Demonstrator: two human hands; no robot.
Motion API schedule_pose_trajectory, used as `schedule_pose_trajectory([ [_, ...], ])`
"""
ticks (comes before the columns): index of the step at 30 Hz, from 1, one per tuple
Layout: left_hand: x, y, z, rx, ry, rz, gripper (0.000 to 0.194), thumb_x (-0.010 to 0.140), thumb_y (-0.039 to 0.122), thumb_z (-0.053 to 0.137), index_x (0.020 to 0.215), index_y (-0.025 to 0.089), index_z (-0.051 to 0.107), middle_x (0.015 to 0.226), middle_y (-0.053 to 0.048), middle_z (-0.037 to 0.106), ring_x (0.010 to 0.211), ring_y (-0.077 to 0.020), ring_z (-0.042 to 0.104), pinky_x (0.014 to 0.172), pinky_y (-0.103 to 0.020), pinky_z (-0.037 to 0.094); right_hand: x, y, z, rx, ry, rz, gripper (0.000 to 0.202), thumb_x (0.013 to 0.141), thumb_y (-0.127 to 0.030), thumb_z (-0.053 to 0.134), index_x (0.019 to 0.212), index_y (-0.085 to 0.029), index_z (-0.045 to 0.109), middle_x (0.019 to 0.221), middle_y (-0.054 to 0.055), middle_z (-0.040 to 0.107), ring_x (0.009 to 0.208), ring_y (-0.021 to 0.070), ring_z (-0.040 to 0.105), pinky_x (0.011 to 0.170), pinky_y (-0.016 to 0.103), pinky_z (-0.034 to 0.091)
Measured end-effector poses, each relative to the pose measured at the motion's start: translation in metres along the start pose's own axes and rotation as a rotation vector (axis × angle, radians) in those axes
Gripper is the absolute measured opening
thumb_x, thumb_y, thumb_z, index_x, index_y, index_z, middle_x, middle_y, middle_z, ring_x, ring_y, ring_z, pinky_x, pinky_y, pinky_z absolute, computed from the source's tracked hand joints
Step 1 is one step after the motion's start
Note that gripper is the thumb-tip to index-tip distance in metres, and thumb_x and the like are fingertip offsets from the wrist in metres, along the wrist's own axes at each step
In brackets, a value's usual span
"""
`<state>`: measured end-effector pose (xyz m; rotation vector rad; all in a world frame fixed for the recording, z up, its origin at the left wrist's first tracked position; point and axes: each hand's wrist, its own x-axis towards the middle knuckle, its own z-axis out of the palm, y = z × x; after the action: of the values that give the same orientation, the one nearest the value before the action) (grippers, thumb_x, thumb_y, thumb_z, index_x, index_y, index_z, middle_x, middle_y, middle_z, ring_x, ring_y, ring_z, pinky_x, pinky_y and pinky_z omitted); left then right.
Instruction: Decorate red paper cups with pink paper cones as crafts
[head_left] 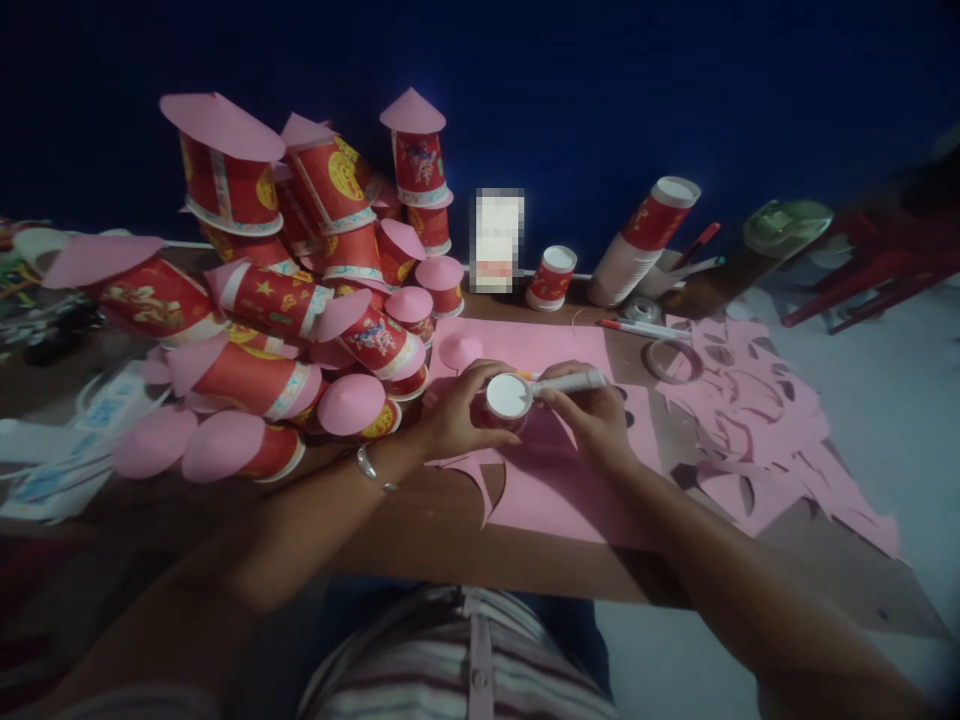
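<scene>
Head view, the only one. My left hand (466, 412) is curled around a small red printed paper cup with a white round end (508, 396), thumb on one side, fingers on the other. Cup is base up, over the pink sheets. My right hand (600, 420) pinches a thick white pen-shaped tube (574, 382), tip at the right edge of the cup's white end. Whether it touches: too blurred to tell. Marker or glue: can't tell.

Around: flat pink paper sheets (577, 500) under both hands, on the brown wooden worktop (405, 545). Loose shallow pink paper cone (459, 350) just beyond my left hand. To the left, a big pile of red paper cups topped with pink paper cones (274, 300). Ahead, one single red paper cup with a white end (551, 288), base up; right of it, a leaning stack of nested paper cups (634, 250). Pink cut-out scraps (817, 410) at far right.

Step in hand, my read: working the tube along the edge of the cup's end. Next move probably calls for a light left-hand grip, turning the cup bit by bit while the tip follows the edge. Squeeze too hard and the paper wall could dent.
</scene>
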<state>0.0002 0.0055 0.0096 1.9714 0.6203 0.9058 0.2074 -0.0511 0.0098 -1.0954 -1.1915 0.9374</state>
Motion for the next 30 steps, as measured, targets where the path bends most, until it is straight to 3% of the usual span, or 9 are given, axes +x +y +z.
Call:
schedule_pose_trajectory([
  [4,0.000,-0.004,0.005,0.048,0.069,-0.021,0.068,0.066,0.032,0.091,0.121,0.021,0.053,0.119,-0.010,0.061,0.115,-0.0277,0.062,0.103,-0.049,0.051,-0.001,-0.003,-0.001,-0.064,-0.022,-0.055,0.022,0.084,-0.040,0.080,0.093,-0.024,0.069,0.094,0.003,0.068,0.081,0.0171,0.065,0.073,0.033,0.057],
  [11,-0.001,0.003,0.004,0.081,0.058,-0.105,0.062,0.069,0.027,0.088,0.119,0.022,0.052,0.118,-0.008,0.064,0.111,-0.0253,0.064,0.098,-0.044,0.053,-0.002,-0.006,-0.003,-0.157,-0.049,-0.133,0.017,0.088,-0.037,0.076,0.096,-0.024,0.070,0.097,0.004,0.069,0.085,0.0180,0.066,0.071,0.032,0.057],
  [23,-0.001,0.006,-0.002,0.061,0.016,-0.144,0.062,0.070,0.026,0.086,0.121,0.021,0.052,0.121,-0.009,0.067,0.113,-0.0258,0.066,0.098,-0.041,0.055,0.000,-0.002,-0.004,-0.079,-0.063,-0.012,0.022,0.086,-0.040,0.078,0.095,-0.023,0.068,0.090,0.002,0.069,0.077,0.0156,0.064,0.068,0.030,0.053],
  [30,-0.001,0.010,-0.003,0.024,-0.029,-0.088,0.055,0.078,0.021,0.077,0.126,0.020,0.050,0.127,-0.013,0.066,0.118,-0.0265,0.065,0.102,-0.044,0.053,0.000,-0.003,-0.002,-0.051,-0.063,0.005,0.023,0.084,-0.039,0.080,0.094,-0.022,0.067,0.088,0.001,0.070,0.076,0.0152,0.065,0.068,0.030,0.053],
])
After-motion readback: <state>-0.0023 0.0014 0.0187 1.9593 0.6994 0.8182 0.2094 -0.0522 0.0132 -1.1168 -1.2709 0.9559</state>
